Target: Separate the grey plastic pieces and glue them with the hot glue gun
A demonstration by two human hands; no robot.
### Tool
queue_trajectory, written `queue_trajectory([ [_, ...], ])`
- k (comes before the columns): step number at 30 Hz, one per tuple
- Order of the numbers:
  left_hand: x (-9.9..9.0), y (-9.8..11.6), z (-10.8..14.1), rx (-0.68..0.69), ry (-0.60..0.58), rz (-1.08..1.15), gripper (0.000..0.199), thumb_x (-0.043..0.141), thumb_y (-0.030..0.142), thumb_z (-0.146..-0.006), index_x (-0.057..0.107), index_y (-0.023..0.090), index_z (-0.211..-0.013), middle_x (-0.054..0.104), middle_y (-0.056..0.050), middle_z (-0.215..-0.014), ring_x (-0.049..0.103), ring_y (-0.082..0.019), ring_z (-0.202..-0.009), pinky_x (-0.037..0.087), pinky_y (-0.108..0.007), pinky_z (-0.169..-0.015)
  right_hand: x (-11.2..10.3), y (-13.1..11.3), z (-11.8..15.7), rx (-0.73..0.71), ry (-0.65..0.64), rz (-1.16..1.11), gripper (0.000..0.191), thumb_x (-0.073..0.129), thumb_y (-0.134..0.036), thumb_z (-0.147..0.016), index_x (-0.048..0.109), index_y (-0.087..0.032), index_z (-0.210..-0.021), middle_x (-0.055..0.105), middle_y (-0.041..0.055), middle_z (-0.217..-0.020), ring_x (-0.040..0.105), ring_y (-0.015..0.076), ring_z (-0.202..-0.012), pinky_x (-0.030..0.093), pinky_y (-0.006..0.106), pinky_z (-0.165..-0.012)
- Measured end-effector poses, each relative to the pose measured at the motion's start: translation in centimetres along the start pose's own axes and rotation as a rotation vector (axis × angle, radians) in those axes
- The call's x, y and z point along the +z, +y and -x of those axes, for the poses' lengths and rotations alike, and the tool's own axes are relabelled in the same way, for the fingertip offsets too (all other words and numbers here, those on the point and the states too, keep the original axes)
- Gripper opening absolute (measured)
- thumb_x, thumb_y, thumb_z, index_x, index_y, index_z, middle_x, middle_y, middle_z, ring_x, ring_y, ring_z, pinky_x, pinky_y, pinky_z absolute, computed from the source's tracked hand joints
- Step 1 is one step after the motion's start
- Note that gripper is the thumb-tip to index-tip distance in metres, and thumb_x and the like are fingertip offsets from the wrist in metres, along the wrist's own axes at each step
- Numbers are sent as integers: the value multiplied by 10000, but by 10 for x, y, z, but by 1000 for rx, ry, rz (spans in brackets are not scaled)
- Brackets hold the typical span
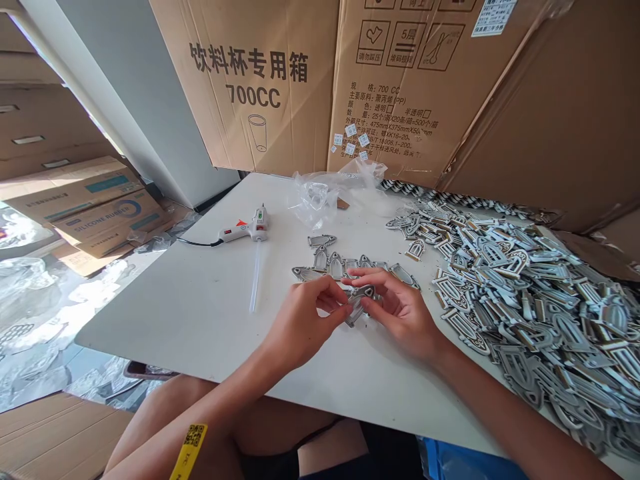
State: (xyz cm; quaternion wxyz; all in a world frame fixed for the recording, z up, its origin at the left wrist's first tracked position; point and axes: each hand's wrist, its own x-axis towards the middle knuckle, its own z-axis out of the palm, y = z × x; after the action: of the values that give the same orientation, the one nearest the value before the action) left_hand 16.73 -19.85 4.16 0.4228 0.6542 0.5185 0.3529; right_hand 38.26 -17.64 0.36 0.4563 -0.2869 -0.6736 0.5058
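Near the middle of the white table (200, 313), my left hand (307, 319) and my right hand (403, 310) meet at a small grey arch-shaped piece (356, 308). The fingertips of both hands pinch it from either side, just above the tabletop. Just beyond the fingers lies a row of similar grey pieces (336, 265), partly hidden by my right hand. A large heap of such pieces (545, 320), some with brown edges, covers the right side of the table.
A white glue gun (253, 228) with a clear glue stick (255, 277) lies on the left of the table, its black cord running left. Crumpled clear plastic (325, 193) lies at the back, before tall cardboard boxes (270, 127). More boxes (105, 210) stand at left.
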Motion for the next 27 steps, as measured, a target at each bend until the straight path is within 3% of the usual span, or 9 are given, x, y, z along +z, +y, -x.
queue_trajectory([
  [9,-4,3,-2,67,55,-108,103,720,191,-902,702,232,-809,762,15,-811,716,-167,-798,556,-309,-772,0,-3,0,-60,30,225,239,647,-304,-1111,693,-309,-1346,594,64,-1430,561,238,-1388,583,354,-1081],
  [13,-21,-1,-6,255,178,-394,144,635,112,-910,674,234,-844,738,7,-856,665,-171,-793,489,-314,-737,-4,-1,-2,-105,147,294,243,660,-318,-1101,688,-287,-1340,625,55,-1365,611,221,-1286,540,385,-1139],
  [15,-31,-6,-10,314,125,-572,173,601,68,-887,637,227,-828,717,2,-851,636,-173,-763,439,-312,-686,-7,2,-3,-112,232,325,217,660,-335,-1098,700,-265,-1300,644,56,-1308,632,210,-1217,540,371,-1109],
  [18,-41,-12,-13,293,43,-663,184,593,50,-860,603,224,-800,711,4,-846,629,-173,-742,411,-308,-663,-13,7,-5,-103,339,336,202,675,-370,-1085,711,-229,-1225,662,60,-1229,646,200,-1140,546,336,-1045],
  [24,-50,-12,-15,228,88,-650,148,601,125,-886,616,231,-784,749,-9,-873,677,-204,-797,443,-326,-721,-20,14,-7,-81,433,349,233,704,-423,-1054,712,-207,-1141,672,60,-1146,653,201,-1095,546,317,-990],
  [27,-56,-8,-17,205,256,-566,128,629,181,-905,667,237,-797,767,0,-859,705,-206,-831,468,-338,-776,-22,16,-8,-78,451,357,223,711,-417,-1045,710,-207,-1121,673,54,-1125,657,193,-1065,544,313,-974],
])
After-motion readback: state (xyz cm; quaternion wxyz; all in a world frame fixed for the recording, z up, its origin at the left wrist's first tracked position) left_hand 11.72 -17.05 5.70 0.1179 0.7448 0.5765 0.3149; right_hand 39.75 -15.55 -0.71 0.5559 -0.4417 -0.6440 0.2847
